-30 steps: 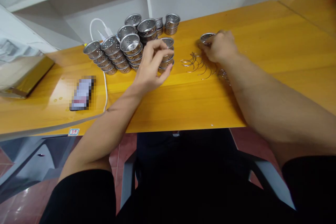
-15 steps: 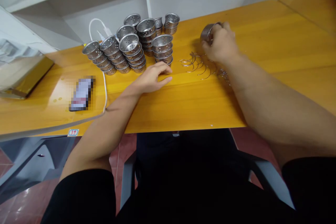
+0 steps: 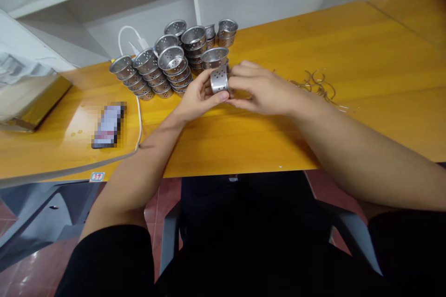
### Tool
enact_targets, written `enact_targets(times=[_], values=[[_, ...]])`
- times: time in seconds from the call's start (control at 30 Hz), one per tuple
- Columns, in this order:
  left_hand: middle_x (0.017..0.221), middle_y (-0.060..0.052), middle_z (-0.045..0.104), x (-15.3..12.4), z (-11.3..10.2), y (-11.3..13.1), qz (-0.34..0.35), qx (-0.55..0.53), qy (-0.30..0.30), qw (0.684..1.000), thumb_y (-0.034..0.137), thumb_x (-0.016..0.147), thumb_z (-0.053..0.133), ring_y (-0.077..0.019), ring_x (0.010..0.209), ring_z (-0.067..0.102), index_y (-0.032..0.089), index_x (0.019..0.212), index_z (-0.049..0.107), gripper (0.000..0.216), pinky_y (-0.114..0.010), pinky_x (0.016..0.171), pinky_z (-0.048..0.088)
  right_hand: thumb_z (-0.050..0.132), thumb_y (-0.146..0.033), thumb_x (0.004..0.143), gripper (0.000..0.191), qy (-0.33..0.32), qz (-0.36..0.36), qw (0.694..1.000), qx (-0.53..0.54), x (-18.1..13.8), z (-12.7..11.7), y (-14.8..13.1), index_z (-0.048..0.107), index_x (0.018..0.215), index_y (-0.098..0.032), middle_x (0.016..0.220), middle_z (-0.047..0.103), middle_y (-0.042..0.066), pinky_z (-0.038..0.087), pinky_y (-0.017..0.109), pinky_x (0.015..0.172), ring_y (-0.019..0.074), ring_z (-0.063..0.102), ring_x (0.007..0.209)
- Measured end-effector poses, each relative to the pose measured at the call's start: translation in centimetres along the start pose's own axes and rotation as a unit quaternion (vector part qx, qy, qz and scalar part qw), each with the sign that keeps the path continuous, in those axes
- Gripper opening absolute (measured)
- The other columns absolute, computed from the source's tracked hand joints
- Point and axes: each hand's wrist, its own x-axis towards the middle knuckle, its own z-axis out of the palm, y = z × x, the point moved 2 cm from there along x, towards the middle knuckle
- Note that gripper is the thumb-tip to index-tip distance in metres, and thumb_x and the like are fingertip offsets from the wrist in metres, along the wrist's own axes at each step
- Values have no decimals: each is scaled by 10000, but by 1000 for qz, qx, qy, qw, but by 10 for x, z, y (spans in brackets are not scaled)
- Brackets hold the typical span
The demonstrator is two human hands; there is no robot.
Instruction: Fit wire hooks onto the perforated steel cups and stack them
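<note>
Head view puts a perforated metal cup (image 3: 219,81) at centre frame, tipped on its side just above the yellow table (image 3: 244,144) and pinched between both hands. The left hand (image 3: 195,98) curls its fingers narrowly round the cup's left wall, and the right hand (image 3: 261,92) closes on its right side; whether it also holds a wire I cannot tell. The stacks of perforated cups (image 3: 172,62) stand just behind the knuckles, so a slip or backward nudge could topple the nearest one. The smooth wall may squirt from so light a pinch and roll away. The loose wire hooks (image 3: 315,81), at mid right, could snag the forearm.
</note>
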Motion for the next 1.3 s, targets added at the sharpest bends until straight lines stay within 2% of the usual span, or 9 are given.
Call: enact_targets(times=[0.13, 0.23, 0.4, 0.6, 0.87, 1.03, 1.17, 1.23, 1.3], values=[[1488, -62, 832, -2, -3, -11, 0, -1, 21, 1000, 808, 925, 1054, -330, 1325, 930, 358, 1544, 619, 880, -519, 1112, 803, 866, -681, 1153, 360, 11, 23, 999, 27, -3, 9, 8, 838, 1236, -332, 1498, 728, 133, 568, 755, 1285, 480, 687, 1445], [1483, -72, 837, -7, -8, -23, -9, 10, 18, 1000, 798, 868, 1102, -310, 1245, 948, 374, 1571, 585, 970, -476, 1035, 814, 910, -747, 1103, 435, 29, 49, 996, 65, -7, 4, 19, 862, 1190, -324, 1568, 721, 143, 551, 778, 1340, 495, 678, 1518], [1504, -88, 830, -8, -14, -29, -14, 37, 16, 999, 846, 809, 1114, -300, 1212, 947, 365, 1579, 588, 1049, -419, 955, 802, 897, -850, 1077, 528, 54, 69, 986, 140, -6, 5, 29, 865, 1056, -323, 1488, 805, 140, 582, 770, 1329, 480, 769, 1423], [1481, -89, 835, -7, -13, -18, -8, 73, 17, 997, 891, 791, 1096, -290, 1176, 950, 341, 1564, 613, 1064, -381, 898, 784, 1021, -905, 926, 573, 62, 118, 972, 194, -2, 6, 29, 889, 944, -347, 1369, 848, 126, 583, 783, 1334, 487, 777, 1384], [1285, -63, 869, -8, -13, 3, -16, 125, 35, 991, 848, 829, 1096, -200, 929, 896, 289, 1465, 660, 952, -313, 778, 728, 1057, -785, 934, 442, 68, 134, 978, 144, -5, -10, 33, 898, 930, -373, 1335, 842, 122, 597, 754, 1331, 483, 773, 1398], [1321, -65, 849, -7, -24, -7, 15, 145, 55, 988, 898, 830, 1071, -265, 1093, 914, 311, 1492, 632, 987, -434, 968, 783, 985, -504, 1047, 212, 152, 173, 973, -13, -20, -37, 60, 876, 1025, -323, 1451, 808, 191, 588, 675, 1342, 458, 743, 1501], [1558, -102, 746, -3, -35, -26, 72, 195, 88, 974, 1038, 807, 979, -360, 1448, 831, 360, 1662, 532, 1180, -562, 1274, 698, 979, -377, 1018, 162, 58, 227, 967, -100, -37, -38, 99, 886, 1046, -247, 1461, 803, 240, 597, 663, 1320, 474, 770, 1444], [1602, -107, 713, -1, -39, -34, 86, 217, 104, 967, 1059, 831, 936, -389, 1548, 770, 366, 1692, 510, 1184, -603, 1386, 618, 999, -405, 1004, 192, 4, 240, 965, -110, -46, -32, 124, 874, 998, -259, 1293, 850, 200, 645, 670, 1223, 464, 805, 1310], [1607, -108, 708, 0, -41, -38, 82, 221, 129, 963, 1067, 857, 902, -402, 1586, 737, 371, 1717, 498, 1178, -622, 1440, 567, 1038, -506, 983, 297, -11, 238, 968, -79, -55, -25, 148, 850, 938, -280, 1066, 859, 130, 671, 631, 1135, 416, 818, 1148]])
